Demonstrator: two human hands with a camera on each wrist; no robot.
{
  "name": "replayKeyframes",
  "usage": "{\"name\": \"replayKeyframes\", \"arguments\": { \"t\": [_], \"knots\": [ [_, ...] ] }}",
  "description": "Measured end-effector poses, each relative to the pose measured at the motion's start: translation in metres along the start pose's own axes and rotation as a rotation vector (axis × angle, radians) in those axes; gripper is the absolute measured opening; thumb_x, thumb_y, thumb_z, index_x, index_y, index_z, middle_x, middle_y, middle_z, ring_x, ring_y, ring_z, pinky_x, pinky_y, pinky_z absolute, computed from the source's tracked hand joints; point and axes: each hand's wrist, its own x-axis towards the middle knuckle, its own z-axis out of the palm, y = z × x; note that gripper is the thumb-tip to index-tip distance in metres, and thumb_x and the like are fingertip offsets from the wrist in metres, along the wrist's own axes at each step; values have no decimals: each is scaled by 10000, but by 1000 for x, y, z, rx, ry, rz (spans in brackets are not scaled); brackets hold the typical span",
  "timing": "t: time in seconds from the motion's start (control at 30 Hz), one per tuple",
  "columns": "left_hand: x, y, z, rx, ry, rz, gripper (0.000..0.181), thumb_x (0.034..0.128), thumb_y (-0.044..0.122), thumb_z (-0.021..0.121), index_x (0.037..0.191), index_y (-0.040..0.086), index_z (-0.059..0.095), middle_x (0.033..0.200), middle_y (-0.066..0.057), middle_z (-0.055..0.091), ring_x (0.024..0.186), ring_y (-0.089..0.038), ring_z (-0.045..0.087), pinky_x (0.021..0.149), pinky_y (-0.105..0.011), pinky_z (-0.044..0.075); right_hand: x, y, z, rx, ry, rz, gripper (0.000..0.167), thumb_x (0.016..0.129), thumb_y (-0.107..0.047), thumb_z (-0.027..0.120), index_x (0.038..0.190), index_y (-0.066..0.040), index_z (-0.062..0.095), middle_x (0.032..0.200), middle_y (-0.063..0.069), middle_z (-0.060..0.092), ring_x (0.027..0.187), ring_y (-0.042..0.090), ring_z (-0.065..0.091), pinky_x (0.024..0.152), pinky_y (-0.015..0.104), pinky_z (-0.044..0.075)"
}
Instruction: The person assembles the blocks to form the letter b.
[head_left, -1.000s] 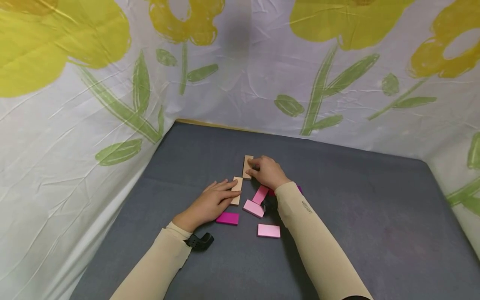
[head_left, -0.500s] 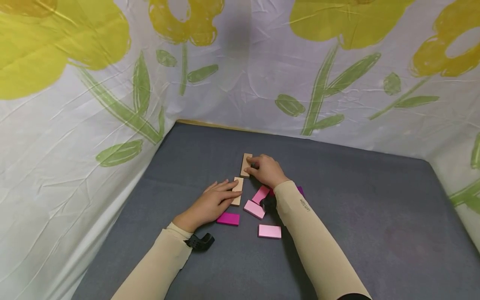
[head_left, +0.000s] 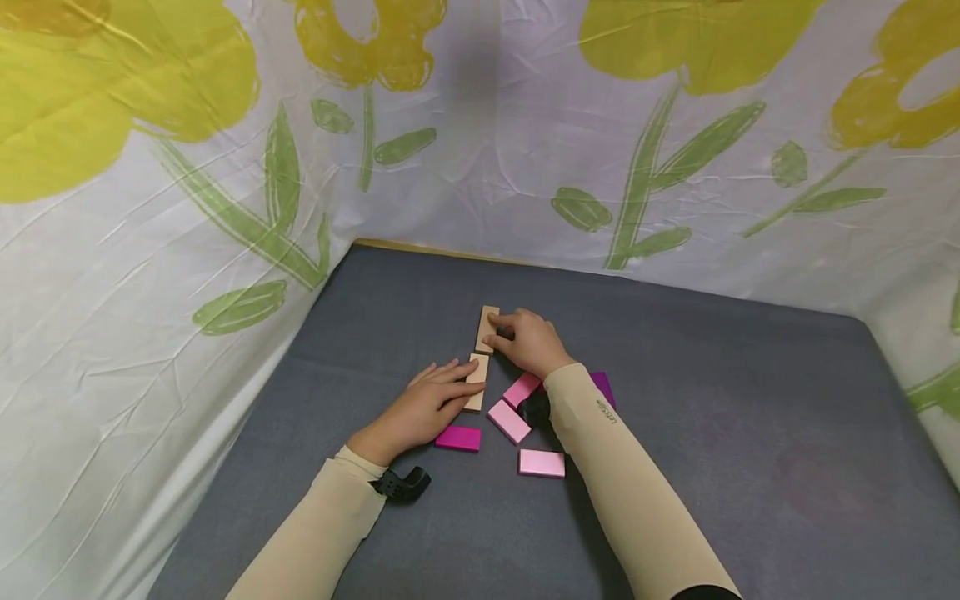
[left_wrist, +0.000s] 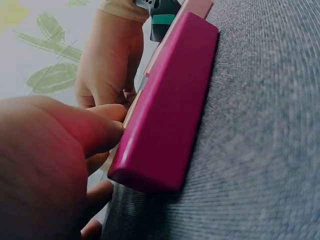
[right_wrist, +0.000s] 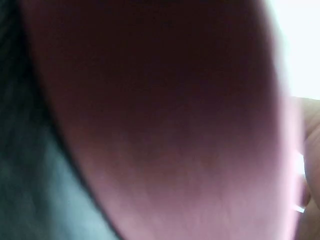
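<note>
Head view: left hand [head_left: 427,404], fingers stretched, resting on near wooden block [head_left: 480,376]. Right hand [head_left: 534,342], fingers curled, thumb and index gripping far wooden block [head_left: 484,325], end to end with the near one. Magenta block [head_left: 458,438] on counter [head_left: 480,533], nearer the wearer than left fingers.

Left wrist: magenta block large, just beside left fingers.

Right wrist: blurred pinkish shape [right_wrist: 190,165]; grip cannot be told here.

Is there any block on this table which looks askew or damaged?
Askew, yes: the middle pale pink block and the brighter pink block behind it slant opposite ways, while the front pale pink block lies nearly straight. No damage shows.
</note>
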Motion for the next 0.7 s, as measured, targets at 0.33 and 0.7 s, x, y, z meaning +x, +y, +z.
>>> {"name": "replayKeyframes", "arguments": {
  "t": [0.33, 0.7],
  "knots": [
    [0, 1, -1, -1, 1, -3, 348, 1071, 178, 612, 1408, 171, 695, 1635, -65, 458, 1549, -357, 361, 1271, -633, 184, -2, -3, 4, 29, 20, -21, 518, 985, -401, 747, 1447, -184, 658, 1032, 103, 684, 926, 255, 677, 880, 525, 521],
    [0, -2, 1, 6, 9, 18, 346, 1070, 183, 615, 1406, 171, 698, 1627, -74, 471, 1542, -369, 371, 1264, -644, 197, -5, 0, 6, 57, 14, -30, 515, 990, -410, 739, 1445, -183, 657, 1024, 101, 676, 939, 262, 689, 877, 499, 531]
  ]
}}
